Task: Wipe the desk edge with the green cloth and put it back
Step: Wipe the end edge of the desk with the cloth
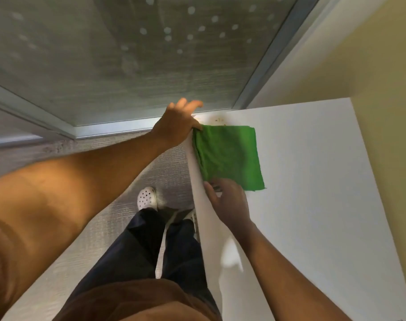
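A folded green cloth (229,156) lies flat on the white desk (313,181), its left side along the desk's left edge. My left hand (177,122) reaches over the far end of that edge, thumb pinching the cloth's far left corner, the other fingers spread above. My right hand (227,202) rests on the desk at the cloth's near left corner, fingertips touching it. Whether the right hand grips the cloth is hidden under the fingers.
A frosted glass panel with white dots (127,54) in a metal frame (118,129) stands just beyond the desk. A yellow wall (387,66) borders the desk on the right. Below left is grey carpet (118,172) with my legs and white clogs (147,198).
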